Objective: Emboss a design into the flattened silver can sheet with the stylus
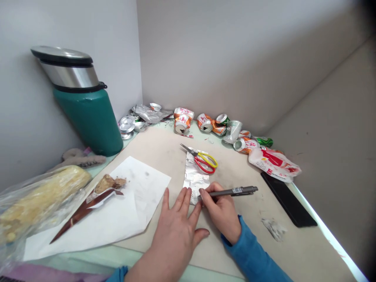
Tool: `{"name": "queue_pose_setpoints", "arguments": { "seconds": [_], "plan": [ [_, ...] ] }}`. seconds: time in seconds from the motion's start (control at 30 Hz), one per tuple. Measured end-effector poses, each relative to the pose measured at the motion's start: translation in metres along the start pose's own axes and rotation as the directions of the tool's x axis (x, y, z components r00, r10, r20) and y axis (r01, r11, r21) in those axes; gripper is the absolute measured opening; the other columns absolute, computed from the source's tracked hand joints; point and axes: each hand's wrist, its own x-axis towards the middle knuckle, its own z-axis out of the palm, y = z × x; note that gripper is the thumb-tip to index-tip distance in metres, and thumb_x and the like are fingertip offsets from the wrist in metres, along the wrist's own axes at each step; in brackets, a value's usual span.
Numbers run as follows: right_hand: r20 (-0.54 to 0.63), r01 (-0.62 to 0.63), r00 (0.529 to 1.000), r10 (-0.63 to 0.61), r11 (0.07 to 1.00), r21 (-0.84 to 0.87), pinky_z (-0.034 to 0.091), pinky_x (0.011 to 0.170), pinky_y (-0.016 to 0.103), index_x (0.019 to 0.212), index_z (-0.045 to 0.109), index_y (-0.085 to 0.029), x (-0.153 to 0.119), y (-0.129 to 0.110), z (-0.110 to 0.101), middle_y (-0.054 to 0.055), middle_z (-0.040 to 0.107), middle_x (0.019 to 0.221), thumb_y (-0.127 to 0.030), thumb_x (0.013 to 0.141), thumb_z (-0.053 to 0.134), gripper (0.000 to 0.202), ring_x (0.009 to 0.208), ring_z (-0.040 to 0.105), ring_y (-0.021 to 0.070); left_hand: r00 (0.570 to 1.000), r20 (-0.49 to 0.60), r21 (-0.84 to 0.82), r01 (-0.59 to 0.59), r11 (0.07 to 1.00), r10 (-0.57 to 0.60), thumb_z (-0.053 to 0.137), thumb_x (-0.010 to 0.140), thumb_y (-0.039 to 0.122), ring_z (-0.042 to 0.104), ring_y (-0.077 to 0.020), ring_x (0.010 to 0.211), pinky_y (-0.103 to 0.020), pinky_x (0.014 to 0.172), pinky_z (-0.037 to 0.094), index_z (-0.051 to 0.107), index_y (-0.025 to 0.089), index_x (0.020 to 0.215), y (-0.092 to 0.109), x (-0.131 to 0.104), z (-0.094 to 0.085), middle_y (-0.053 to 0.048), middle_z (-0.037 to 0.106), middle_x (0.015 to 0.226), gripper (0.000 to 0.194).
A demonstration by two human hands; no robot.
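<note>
A wrinkled silver sheet [196,176], like flattened can metal, lies on the beige board in the middle. My left hand [178,223] rests flat with fingers spread, its fingertips on the lower left of the sheet. In my right hand [221,211] is a dark grey pen [235,191], its tip down at the sheet's lower edge beside my left index finger. Small dark marks show on the sheet there. Scissors [202,158] with red and yellow handles lie slightly parted across the sheet's upper end.
Crushed cans [183,120] line the back wall. A green bottle [88,113] stands left, near wrapped bread [44,199] and white paper [126,211] holding a half-eaten food piece [107,183]. On the right lie a black phone [289,199], a tissue pack [274,164] and a crumpled scrap [274,229].
</note>
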Motion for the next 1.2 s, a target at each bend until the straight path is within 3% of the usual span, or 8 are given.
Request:
{"name": "queue_pose_setpoints", "arguments": {
  "seconds": [1.2],
  "plan": [
    [0.022,0.050,0.999,-0.047,0.979,-0.196,0.037,0.056,0.026,0.066,0.048,-0.022,0.0024,-0.0041,0.0009,-0.003,0.051,0.056,-0.037,0.087,0.050,0.025,0.054,0.050,0.0147,0.999,-0.041,-0.001,-0.008,1.000,0.008,0.042,0.088,0.055,0.030,-0.0314,0.134,-0.067,0.105,0.018,0.045,0.019,0.134,-0.0012,-0.0020,0.0054,-0.021,0.036,0.142,0.058]
  ]
}}
